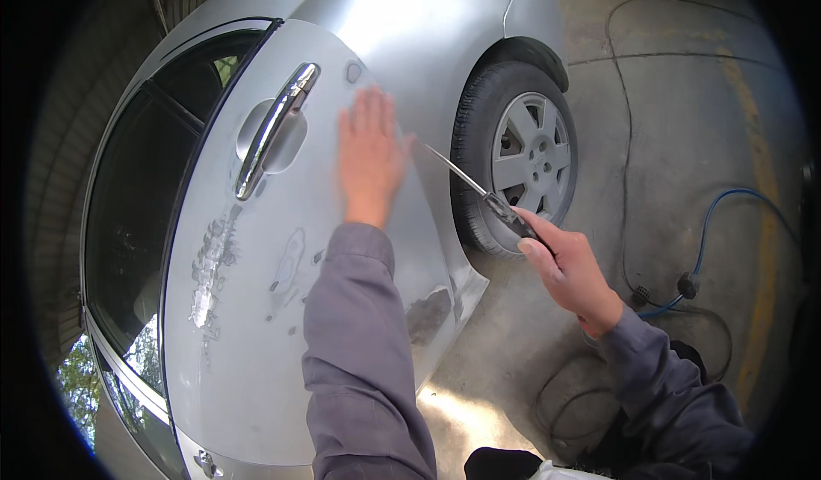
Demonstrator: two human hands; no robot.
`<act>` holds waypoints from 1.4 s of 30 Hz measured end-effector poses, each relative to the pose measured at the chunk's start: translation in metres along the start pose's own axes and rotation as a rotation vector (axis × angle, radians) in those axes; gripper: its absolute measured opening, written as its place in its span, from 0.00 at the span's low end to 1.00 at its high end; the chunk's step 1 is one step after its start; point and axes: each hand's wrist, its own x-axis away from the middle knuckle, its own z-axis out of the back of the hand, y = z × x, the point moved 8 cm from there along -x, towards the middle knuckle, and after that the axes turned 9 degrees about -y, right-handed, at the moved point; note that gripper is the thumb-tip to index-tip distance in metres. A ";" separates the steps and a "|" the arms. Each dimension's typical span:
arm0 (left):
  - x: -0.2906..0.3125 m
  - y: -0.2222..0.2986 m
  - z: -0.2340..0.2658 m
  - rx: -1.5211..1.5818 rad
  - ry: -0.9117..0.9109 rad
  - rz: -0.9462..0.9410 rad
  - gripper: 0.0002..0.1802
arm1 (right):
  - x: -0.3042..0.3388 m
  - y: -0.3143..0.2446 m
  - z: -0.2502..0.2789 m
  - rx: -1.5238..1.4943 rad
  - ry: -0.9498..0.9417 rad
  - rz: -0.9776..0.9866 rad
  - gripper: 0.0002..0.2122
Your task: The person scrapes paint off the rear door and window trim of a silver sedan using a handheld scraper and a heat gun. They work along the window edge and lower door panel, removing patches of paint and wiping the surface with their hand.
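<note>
My left hand [370, 162] lies flat against the silver car door [248, 377], fingers stretched out and slightly smeared by motion. It rests just right of the chrome door handle [275, 134]. In my right hand [575, 268] is a screwdriver [463, 177] with a dark handle and a long metal shaft. The shaft slants up and left to the door's rear edge beside my left hand; whether its tip touches the door I cannot tell. Scuffed, patchy marks [208, 279] run below the handle, and a dull grey patch [351, 72] sits above my left fingertips.
The rear wheel [532, 151] is close behind my right hand. On the concrete floor [676, 121] at the right lie a blue hose [705, 232] with a dark fitting, thin dark cables and a faded yellow line [764, 223]. The side window [137, 198] is at the left.
</note>
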 end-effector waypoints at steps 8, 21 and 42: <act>-0.025 -0.030 0.008 -0.002 -0.027 0.000 0.46 | 0.008 -0.005 0.019 0.026 -0.057 0.054 0.20; 0.267 -0.183 0.027 -0.031 0.087 0.721 0.48 | 0.014 -0.030 -0.016 0.076 -0.285 0.145 0.23; 0.336 -0.258 0.046 -0.053 0.183 0.921 0.39 | 0.038 -0.063 -0.068 0.042 -0.282 0.093 0.22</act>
